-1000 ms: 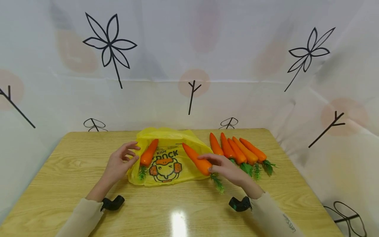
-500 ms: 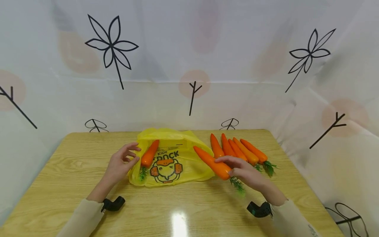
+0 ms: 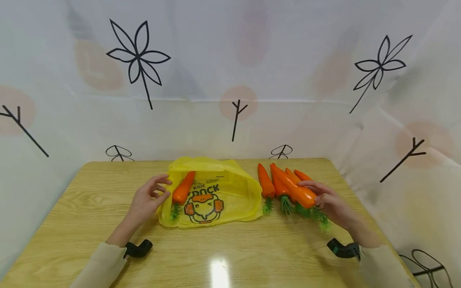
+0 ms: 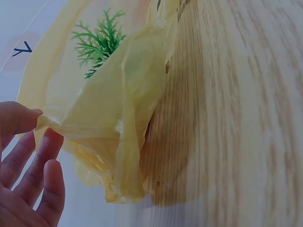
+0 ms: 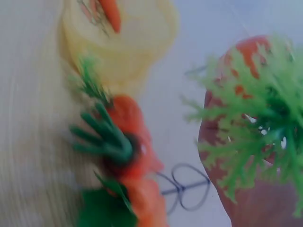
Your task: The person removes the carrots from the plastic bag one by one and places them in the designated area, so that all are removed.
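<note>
A yellow plastic bag (image 3: 237, 200) with a printed duck lies on the table, its mouth held wide. My left hand (image 3: 144, 202) pinches the bag's left edge between thumb and fingers, plainest in the left wrist view. Inside sits one orange toy carrot (image 3: 183, 189) with feathery green leaves. Over the row at the right, my right hand (image 3: 333, 205) grips another carrot (image 3: 304, 196) by its thick end, tip pointing away. Its green leaves (image 5: 270, 118) cover much of that hand in the right wrist view.
Several carrots, among them a nearer one (image 3: 265, 182), lie side by side right of the bag, partly hidden by the held one. The wooden table (image 3: 180, 256) ends at a white patterned cloth wall (image 3: 201, 128).
My right hand has carried its carrot rightward, from over the bag's right side to above the row of carrots. The left hand has stayed at the bag's edge.
</note>
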{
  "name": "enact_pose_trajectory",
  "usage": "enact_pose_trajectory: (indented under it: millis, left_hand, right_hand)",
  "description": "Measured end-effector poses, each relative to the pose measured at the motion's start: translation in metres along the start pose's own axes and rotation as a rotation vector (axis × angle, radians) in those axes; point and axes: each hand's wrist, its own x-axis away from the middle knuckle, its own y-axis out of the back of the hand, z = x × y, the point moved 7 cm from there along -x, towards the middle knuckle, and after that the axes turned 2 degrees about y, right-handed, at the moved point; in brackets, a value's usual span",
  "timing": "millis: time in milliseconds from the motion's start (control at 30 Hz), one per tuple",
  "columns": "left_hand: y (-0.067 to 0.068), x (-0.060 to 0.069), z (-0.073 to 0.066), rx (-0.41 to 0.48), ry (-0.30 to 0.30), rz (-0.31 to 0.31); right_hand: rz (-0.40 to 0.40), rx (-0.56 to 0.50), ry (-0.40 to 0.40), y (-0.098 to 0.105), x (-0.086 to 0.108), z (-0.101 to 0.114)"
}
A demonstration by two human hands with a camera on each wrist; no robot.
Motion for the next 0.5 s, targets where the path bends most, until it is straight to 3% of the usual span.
enact_pose_trajectory:
  millis: [233,500]
  left_hand:
    - [-0.002,0.0,0.0,0.002,0.019,-0.003]
    - [-0.002,-0.001,-0.001,-0.041,0.008,-0.013]
  right_hand:
    - [-0.092,0.085,-0.032,0.04,0.018,0.005]
    - [-0.289,0.162,-0.104,0.09,0.035,-0.003]
